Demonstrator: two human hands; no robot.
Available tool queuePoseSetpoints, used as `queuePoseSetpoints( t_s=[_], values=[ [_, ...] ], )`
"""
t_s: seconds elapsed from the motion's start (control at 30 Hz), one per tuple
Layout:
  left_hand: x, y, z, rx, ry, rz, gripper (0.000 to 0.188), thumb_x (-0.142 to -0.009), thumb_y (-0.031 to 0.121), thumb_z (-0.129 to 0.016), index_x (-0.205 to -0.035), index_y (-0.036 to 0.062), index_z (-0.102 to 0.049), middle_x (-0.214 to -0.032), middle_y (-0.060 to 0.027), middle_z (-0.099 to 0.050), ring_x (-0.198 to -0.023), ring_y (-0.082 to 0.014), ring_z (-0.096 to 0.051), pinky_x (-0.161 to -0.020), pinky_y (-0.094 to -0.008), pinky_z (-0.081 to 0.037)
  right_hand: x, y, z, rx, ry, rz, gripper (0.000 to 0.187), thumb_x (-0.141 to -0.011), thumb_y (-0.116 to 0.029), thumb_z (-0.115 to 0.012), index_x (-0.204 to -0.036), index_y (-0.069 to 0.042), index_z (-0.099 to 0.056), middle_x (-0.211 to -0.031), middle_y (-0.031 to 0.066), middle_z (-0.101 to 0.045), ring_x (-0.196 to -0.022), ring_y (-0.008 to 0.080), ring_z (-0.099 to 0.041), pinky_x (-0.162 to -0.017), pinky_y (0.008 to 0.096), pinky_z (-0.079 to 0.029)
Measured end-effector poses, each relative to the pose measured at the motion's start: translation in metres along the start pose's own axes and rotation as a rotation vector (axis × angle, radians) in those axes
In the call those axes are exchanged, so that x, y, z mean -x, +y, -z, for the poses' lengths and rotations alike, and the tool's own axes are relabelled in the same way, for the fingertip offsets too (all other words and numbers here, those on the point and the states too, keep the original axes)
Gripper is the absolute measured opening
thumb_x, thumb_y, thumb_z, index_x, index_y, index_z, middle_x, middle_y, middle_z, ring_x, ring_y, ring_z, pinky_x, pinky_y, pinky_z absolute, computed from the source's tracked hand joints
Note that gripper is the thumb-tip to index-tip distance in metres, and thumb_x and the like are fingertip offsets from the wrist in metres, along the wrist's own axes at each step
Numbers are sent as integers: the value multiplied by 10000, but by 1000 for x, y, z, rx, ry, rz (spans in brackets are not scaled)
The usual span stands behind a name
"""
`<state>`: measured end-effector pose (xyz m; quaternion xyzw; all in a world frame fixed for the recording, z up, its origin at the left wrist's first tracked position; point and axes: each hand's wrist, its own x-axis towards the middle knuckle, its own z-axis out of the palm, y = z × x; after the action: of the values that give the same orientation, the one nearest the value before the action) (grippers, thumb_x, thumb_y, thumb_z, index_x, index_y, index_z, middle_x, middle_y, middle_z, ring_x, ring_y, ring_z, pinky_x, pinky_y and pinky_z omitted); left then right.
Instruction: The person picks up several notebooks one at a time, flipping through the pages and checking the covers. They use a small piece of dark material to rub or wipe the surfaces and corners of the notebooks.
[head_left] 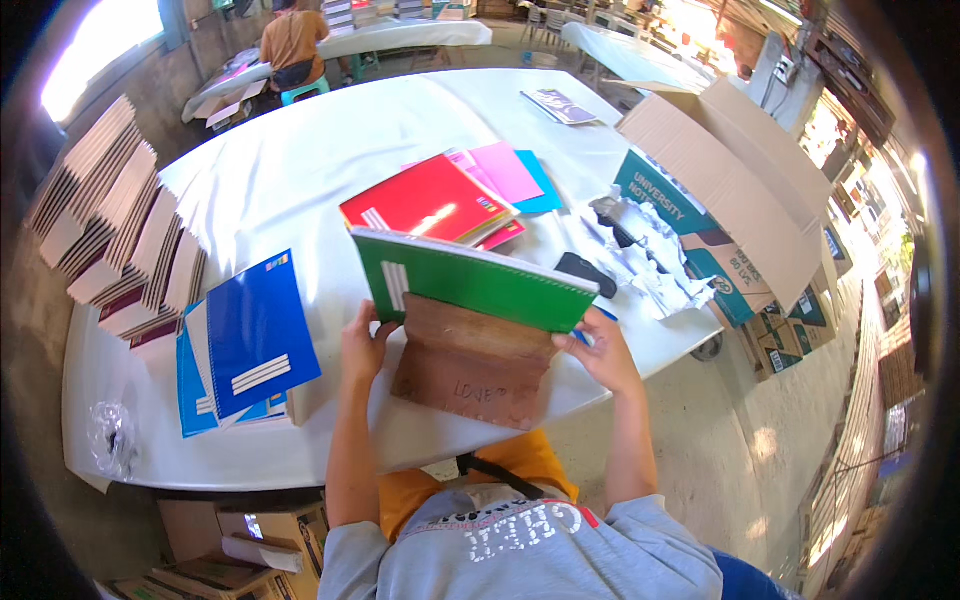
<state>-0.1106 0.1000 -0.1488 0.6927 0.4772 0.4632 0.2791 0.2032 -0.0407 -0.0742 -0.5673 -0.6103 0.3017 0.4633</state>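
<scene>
green spiral notebook (485, 281) is up on edge at the brown wooden stand (475, 365), over the white table (330, 400). both arms reach forward; the left hand (366, 342) and right hand (604, 352) have fingers clamped on its lower corners, thumbs toward the body.

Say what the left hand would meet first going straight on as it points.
The green notebook, which the left hand already holds near its left end; beyond that, probably the red notebook, though depth is unclear.
</scene>
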Motion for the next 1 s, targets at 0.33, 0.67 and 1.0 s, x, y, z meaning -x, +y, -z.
queuePoseSetpoints(
  t_s=[0.33, 0.67, 1.0],
  values=[
    [9, 66, 5, -358, 445, -225, 440, -761, 102, -694, -1124, 61, -449, -1164, -181, -454, -1137, -378, -436, -917, -440, -384, -147, 127, 154, 249, 606, -52, 198, -839, -61, -556, -1026, -38, -619, -967, 97, -659, -934, 189, -622, -806, 291, -476],
    [2, 221, -76, -378, 49, -630, 399, -682, 409, -719, -881, 92, -583, -926, -85, -535, -1100, -259, -485, -1026, -484, -251, -192, 161, 138, 1068, 276, -389, 235, -830, -220, -580, -1032, -99, -582, -964, 180, -627, -970, 347, -589, -832, 440, -461],
    [-7, 216, -90, -407, 120, -605, 400, -591, 411, -729, -713, 84, -533, -766, -70, -463, -818, -232, -496, -1027, -521, -218, -156, 16, 158, 1107, 204, 333, 594, -785, 63, -470, -1349, -88, -362, -1075, 147, -523, -909, 320, -529, -812, 418, -422]
  ],
)
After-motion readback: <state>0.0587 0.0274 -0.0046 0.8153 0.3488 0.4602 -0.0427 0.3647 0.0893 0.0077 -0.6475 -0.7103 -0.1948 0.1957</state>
